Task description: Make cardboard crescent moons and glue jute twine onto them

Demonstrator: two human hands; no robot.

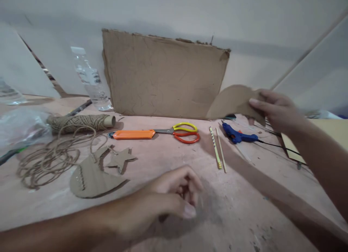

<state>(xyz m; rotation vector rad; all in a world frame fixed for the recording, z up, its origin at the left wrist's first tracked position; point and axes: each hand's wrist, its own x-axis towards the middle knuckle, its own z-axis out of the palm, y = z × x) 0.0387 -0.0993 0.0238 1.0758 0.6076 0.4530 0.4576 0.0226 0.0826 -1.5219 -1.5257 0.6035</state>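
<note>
My right hand pinches a curved cardboard cutout at its right end, raised in front of the cardboard panel and above the blue glue gun. Low in the middle, my left hand is over the table, fingers loosely curled, thumb apart, with nothing visible in it. To its left lie a cardboard crescent with twine tied on and a bead-like line of glue along it, and a cardboard star. Scissors with yellow and red handles lie beyond, beside an orange cutter knife.
A large cardboard panel leans against the wall. A roll of twine, loose twine coils, a clear water bottle and a plastic bag are at left. A pencil and thin stick lie right of centre.
</note>
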